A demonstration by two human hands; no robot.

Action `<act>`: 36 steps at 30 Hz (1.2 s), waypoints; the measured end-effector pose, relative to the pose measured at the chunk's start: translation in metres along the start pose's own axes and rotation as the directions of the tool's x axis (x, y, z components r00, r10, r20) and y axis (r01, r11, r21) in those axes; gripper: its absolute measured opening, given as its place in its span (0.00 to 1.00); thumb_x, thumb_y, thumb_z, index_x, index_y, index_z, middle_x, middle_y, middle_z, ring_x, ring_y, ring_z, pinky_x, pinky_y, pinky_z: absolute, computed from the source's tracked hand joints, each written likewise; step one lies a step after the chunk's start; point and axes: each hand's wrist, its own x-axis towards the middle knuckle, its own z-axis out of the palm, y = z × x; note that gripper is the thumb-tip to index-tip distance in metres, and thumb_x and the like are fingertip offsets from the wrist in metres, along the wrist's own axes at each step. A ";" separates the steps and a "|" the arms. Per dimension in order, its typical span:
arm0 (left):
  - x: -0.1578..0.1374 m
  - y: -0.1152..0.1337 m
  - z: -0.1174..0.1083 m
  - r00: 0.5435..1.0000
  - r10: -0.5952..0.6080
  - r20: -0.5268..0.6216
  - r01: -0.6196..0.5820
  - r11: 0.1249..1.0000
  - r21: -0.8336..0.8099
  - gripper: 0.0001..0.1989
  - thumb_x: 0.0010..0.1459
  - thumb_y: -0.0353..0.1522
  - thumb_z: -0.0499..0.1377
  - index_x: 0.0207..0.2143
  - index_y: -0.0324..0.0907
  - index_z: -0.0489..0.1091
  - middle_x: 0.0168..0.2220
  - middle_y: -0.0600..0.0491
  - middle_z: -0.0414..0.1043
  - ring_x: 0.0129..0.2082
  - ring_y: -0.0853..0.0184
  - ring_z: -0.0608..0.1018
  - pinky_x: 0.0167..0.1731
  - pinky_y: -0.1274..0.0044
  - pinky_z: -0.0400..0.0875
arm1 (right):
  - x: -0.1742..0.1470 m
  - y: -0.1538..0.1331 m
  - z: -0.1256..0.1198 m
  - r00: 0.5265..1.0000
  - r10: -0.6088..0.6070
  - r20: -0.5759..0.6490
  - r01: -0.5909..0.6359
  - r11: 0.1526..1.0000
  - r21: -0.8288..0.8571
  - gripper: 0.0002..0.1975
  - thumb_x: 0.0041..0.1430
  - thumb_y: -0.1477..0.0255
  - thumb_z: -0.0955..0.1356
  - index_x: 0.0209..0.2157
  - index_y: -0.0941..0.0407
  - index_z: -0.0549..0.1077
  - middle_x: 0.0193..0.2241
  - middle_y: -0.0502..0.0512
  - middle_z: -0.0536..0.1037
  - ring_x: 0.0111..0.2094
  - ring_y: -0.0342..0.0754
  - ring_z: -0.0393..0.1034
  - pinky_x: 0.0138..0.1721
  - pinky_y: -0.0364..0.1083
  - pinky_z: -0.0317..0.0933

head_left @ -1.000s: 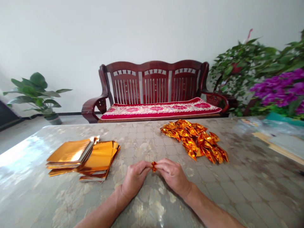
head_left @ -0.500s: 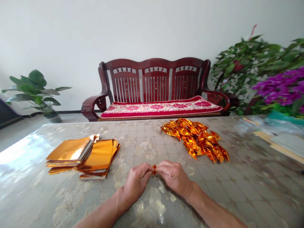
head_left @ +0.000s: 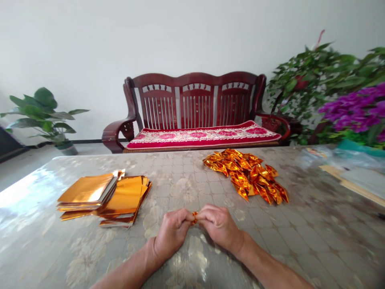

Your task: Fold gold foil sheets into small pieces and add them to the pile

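Between my two hands is a small piece of folded gold foil paper [head_left: 194, 217], mostly covered by the fingers. My left hand [head_left: 174, 229] pinches its left end, and my right hand [head_left: 221, 225] pinches the right end. Both hands are closed, fingertips almost meeting just above the table [head_left: 180, 188]. To the left lie stacks of flat gold foil paper sheets [head_left: 87, 188], one overlapping another. Beyond my right hand sits a heap of folded gold foil paper pieces [head_left: 245, 172], pointed at their ends.
A wooden bench [head_left: 195, 100] with a red patterned cushion [head_left: 204, 135] stands past the far table edge. Plastic bags [head_left: 355, 158] and flat boards [head_left: 361, 180] lie at the right. Potted plants [head_left: 45, 118] and purple flowers [head_left: 357, 106] flank the scene.
Both hands keep their pinch on the folded foil paper, with the fingers shifted very slightly around it. The view has moved a little; the stacks and heap lie as before.
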 end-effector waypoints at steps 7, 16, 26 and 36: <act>0.000 -0.006 -0.002 0.991 0.113 0.076 -0.120 0.989 0.088 0.13 0.61 0.24 0.51 0.26 0.43 0.70 0.23 0.57 0.72 0.24 0.72 0.74 0.28 0.83 0.65 | -0.002 0.002 0.006 1.000 0.003 -0.004 -0.003 1.000 -0.016 0.08 0.62 0.75 0.68 0.31 0.54 0.79 0.24 0.49 0.76 0.27 0.42 0.71 0.29 0.39 0.63; 0.013 -0.008 -0.004 0.999 -0.006 -0.038 0.011 0.990 0.141 0.10 0.65 0.30 0.52 0.36 0.47 0.73 0.32 0.56 0.78 0.32 0.70 0.79 0.37 0.82 0.70 | 0.010 0.015 0.000 0.995 -0.073 -0.066 0.065 0.992 -0.109 0.12 0.66 0.76 0.65 0.42 0.51 0.79 0.36 0.53 0.81 0.37 0.45 0.76 0.39 0.41 0.69; 0.017 -0.009 -0.005 0.980 -0.188 -0.071 0.177 0.975 -0.134 0.11 0.58 0.33 0.61 0.44 0.45 0.70 0.40 0.54 0.80 0.39 0.65 0.81 0.43 0.75 0.74 | 0.010 0.025 -0.006 0.987 -0.086 -0.135 0.069 0.989 -0.131 0.16 0.63 0.82 0.63 0.41 0.51 0.79 0.40 0.53 0.81 0.41 0.46 0.77 0.43 0.44 0.72; 0.035 -0.001 -0.008 0.777 -0.550 0.306 0.596 0.487 -0.638 0.25 0.50 0.50 0.66 0.38 0.37 0.71 0.26 0.55 0.74 0.23 0.71 0.76 0.21 0.82 0.70 | 0.011 0.025 -0.005 0.972 -0.168 -0.167 0.151 0.982 -0.109 0.17 0.61 0.83 0.62 0.41 0.52 0.78 0.43 0.55 0.81 0.43 0.45 0.77 0.45 0.45 0.72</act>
